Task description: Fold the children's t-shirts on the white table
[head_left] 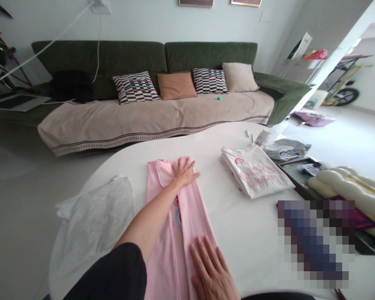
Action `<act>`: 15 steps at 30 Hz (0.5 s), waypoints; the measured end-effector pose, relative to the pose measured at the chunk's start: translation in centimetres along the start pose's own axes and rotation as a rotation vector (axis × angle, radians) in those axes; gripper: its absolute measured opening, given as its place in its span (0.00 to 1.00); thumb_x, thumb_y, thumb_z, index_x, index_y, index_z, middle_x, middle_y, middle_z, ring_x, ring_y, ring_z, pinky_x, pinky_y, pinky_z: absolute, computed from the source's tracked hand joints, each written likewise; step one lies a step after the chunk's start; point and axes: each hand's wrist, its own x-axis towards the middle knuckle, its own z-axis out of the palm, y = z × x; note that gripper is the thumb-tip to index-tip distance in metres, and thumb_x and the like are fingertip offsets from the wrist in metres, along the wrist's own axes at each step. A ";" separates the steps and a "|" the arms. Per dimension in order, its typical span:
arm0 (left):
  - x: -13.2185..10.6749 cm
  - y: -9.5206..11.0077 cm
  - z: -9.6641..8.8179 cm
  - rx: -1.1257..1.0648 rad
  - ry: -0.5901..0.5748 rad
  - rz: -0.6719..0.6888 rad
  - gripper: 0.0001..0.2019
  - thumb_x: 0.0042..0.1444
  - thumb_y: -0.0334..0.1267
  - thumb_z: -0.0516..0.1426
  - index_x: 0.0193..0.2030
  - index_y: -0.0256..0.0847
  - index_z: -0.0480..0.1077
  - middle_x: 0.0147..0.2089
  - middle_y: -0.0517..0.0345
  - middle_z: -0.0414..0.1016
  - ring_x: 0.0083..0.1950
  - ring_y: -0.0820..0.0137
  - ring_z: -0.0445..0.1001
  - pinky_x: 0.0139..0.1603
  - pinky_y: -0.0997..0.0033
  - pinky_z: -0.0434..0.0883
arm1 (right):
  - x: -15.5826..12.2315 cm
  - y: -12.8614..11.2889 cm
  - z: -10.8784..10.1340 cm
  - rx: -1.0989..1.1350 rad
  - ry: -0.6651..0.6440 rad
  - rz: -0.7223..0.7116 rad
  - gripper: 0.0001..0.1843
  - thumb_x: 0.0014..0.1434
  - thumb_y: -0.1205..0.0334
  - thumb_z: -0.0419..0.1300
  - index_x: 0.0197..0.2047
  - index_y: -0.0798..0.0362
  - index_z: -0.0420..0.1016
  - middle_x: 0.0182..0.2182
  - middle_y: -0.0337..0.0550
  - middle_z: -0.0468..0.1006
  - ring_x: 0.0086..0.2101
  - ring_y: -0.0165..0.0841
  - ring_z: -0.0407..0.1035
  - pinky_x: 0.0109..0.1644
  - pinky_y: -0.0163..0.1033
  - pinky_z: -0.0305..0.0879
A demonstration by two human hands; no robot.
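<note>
A pink garment (193, 200) lies on the white table (237, 233), its sides turned inward into a long narrow strip. Between the two folded edges a bit of a coloured print shows. Flat on the far end of the cloth rests my left hand (184, 171), fingers spread. My right hand (213, 271) lies with fingers stretched along the right edge of the nearer part. Beyond, to the right, sits a stack of folded white garments (258, 173) with a rainbow print on top. A thin white cloth or bag (100, 212) is spread at the left.
At the table's right stand a dark tray (368, 248), a cream wavy object (350, 187) and a silver packet (286, 149). A pixelated patch covers something near me. Behind the table is a green sofa (211, 54) with several cushions and a beige throw (162, 118).
</note>
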 end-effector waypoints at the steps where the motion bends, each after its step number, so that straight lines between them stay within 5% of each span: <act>1: 0.5 0.1 0.0 0.000 0.010 -0.001 0.35 0.51 0.63 0.39 0.65 0.51 0.42 0.68 0.62 0.30 0.66 0.48 0.25 0.56 0.33 0.36 | 0.1 -0.1 -0.1 0.001 -0.016 -0.002 0.33 0.57 0.57 0.48 0.64 0.53 0.45 0.59 0.46 0.55 0.56 0.44 0.55 0.51 0.46 0.60; 5: 1.6 0.3 -0.6 -0.014 0.021 0.004 0.34 0.54 0.59 0.38 0.65 0.48 0.39 0.68 0.60 0.33 0.66 0.55 0.26 0.59 0.38 0.37 | 1.0 -0.7 -0.3 0.039 -0.048 0.031 0.34 0.56 0.57 0.50 0.64 0.48 0.43 0.59 0.49 0.55 0.55 0.47 0.56 0.50 0.50 0.60; 8: 0.2 -0.2 -1.4 -0.020 0.025 0.080 0.31 0.57 0.54 0.40 0.65 0.46 0.41 0.68 0.57 0.35 0.67 0.57 0.29 0.59 0.40 0.39 | 1.4 -1.2 -0.7 0.101 -0.083 0.085 0.35 0.56 0.58 0.50 0.65 0.45 0.41 0.60 0.48 0.52 0.57 0.47 0.53 0.51 0.52 0.60; 12: -6.3 -2.2 -1.3 0.008 0.136 0.142 0.28 0.58 0.51 0.42 0.64 0.48 0.45 0.68 0.54 0.38 0.67 0.56 0.32 0.59 0.41 0.39 | 1.4 -1.4 -1.4 0.177 -0.111 0.120 0.34 0.58 0.58 0.50 0.65 0.44 0.39 0.62 0.45 0.46 0.60 0.46 0.44 0.55 0.53 0.55; 15: -11.6 -3.7 -0.8 0.018 0.115 0.114 0.24 0.59 0.49 0.42 0.63 0.53 0.49 0.67 0.56 0.41 0.67 0.58 0.36 0.60 0.43 0.43 | 1.2 -1.6 -1.6 0.206 -0.106 0.121 0.32 0.59 0.59 0.48 0.64 0.44 0.41 0.63 0.45 0.44 0.61 0.45 0.40 0.57 0.54 0.51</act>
